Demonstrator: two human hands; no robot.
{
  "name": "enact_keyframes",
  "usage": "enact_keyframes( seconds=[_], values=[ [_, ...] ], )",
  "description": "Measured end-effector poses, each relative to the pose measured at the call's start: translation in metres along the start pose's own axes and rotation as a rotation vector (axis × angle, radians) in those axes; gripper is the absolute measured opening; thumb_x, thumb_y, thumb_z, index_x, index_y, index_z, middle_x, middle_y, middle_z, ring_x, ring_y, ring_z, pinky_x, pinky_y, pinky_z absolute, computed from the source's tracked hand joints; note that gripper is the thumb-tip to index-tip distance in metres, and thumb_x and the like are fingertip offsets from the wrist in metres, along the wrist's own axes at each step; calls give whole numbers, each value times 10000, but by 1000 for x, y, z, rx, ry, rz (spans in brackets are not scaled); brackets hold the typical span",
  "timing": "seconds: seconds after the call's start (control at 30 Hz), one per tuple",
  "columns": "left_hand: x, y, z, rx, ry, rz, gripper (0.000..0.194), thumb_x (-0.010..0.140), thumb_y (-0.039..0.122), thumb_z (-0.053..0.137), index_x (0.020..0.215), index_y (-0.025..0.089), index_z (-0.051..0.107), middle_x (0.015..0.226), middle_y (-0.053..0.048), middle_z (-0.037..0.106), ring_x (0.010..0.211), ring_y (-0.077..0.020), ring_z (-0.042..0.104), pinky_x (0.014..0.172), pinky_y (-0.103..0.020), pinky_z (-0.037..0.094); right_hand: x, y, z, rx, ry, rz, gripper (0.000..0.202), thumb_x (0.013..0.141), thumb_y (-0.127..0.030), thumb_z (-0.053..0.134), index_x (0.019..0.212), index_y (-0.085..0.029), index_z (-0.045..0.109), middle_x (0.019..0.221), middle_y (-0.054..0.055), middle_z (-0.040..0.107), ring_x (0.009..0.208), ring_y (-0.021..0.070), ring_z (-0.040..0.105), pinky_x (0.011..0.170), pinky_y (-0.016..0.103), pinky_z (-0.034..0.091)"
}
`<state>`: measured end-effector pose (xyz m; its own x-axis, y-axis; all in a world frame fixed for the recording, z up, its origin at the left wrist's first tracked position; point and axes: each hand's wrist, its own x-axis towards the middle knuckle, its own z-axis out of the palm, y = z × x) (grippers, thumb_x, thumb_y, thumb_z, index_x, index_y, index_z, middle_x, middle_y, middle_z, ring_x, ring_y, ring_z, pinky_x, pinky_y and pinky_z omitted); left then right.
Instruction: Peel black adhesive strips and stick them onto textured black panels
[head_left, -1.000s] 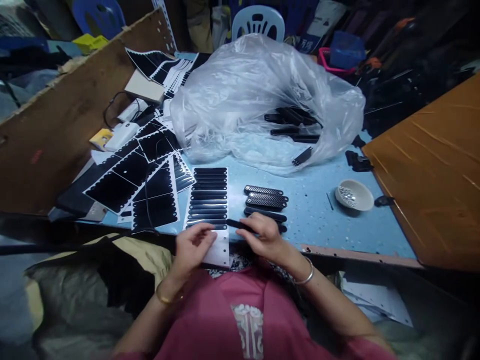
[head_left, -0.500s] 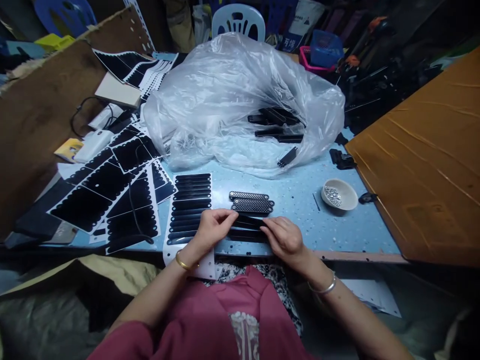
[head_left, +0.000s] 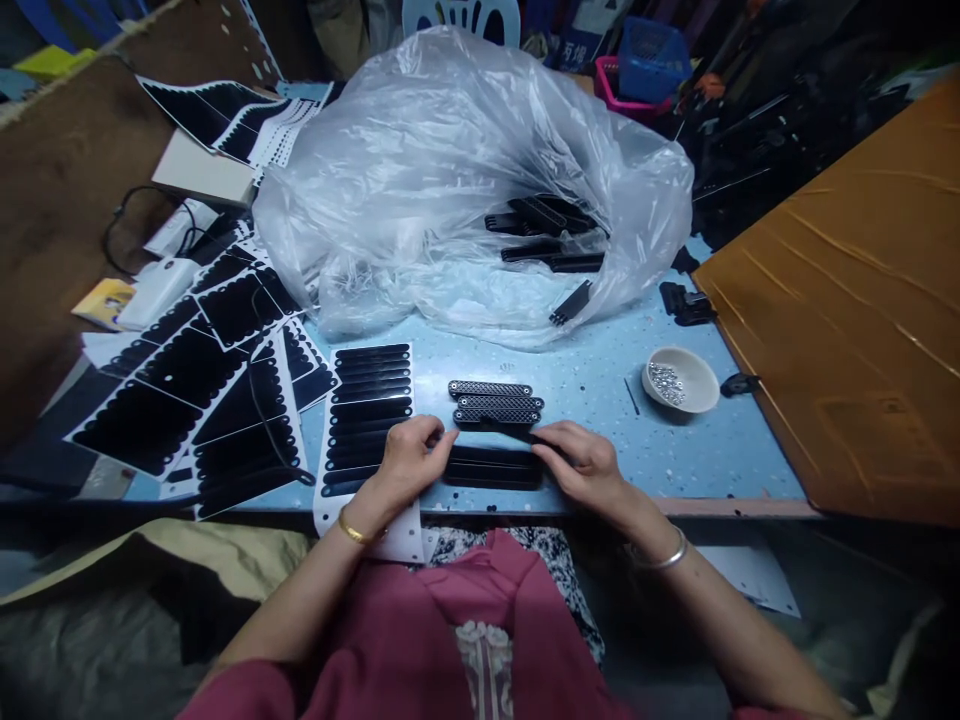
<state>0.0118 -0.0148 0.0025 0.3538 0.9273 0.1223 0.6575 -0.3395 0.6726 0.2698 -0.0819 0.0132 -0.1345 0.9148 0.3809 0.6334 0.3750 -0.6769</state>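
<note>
Between my two hands a thin black strip spans just below the textured black pieces [head_left: 495, 403]. My left hand [head_left: 415, 455] has thumb and fingertips together at the strip's left end. At its right end my right hand [head_left: 581, 460] pinches the strip. Under it, near the table edge, lie long smooth black pieces [head_left: 491, 467] side by side. A white sheet with black strips [head_left: 370, 410] is left of these, partly beneath my left forearm.
A clear plastic bag [head_left: 420, 150] with black pieces [head_left: 551, 225] inside fills the back. A bowl of small metal parts [head_left: 694, 380] stands right, beside an orange-brown panel [head_left: 847, 300]. More black-patterned sheets [head_left: 240, 305] overlap at left.
The strip between my hands has moved away from the smooth black pieces, toward the textured ones. My hands are slightly farther apart, and the camera view has shifted.
</note>
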Motion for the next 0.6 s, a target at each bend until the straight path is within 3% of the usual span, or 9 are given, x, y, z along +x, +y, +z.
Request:
enact_keyframes(
  seconds=[0.07,0.13,0.33,0.5,0.6],
  values=[
    [8,-4,2,-31,32,-10,132,785,261,682,841,142,683,676,-19,635,607,-141,578,613,-256,435,8,8,-2,-53,48,-11,149,886,-194,594,988,-195,703,862,82,712,779,186,683,687,310,565],
    [17,-7,5,-71,-4,-7,230,727,188,722,949,138,689,741,-25,669,634,-142,606,638,-257,467,15,14,-2,-84,51,-12,150,887,-197,586,976,-195,706,856,83,702,765,185,677,667,311,563],
    [19,-8,7,-169,-113,9,143,709,91,708,840,149,705,709,-6,671,628,-122,611,624,-232,486,16,13,-2,-103,-25,-101,148,886,-164,578,974,-175,696,803,72,670,708,168,650,617,292,544],
    [13,-12,5,-278,-111,-35,328,667,74,750,986,144,730,718,-2,696,598,-107,611,607,-215,494,7,8,0,-130,-56,-150,158,874,-165,606,1004,-169,697,863,104,683,771,200,662,648,329,560],
    [12,-15,5,-314,-119,-42,294,700,87,734,986,149,744,738,-13,719,613,-112,630,612,-214,498,11,9,7,-144,-61,-171,158,882,-169,602,1005,-171,701,907,120,703,806,215,677,680,352,579]
  ],
)
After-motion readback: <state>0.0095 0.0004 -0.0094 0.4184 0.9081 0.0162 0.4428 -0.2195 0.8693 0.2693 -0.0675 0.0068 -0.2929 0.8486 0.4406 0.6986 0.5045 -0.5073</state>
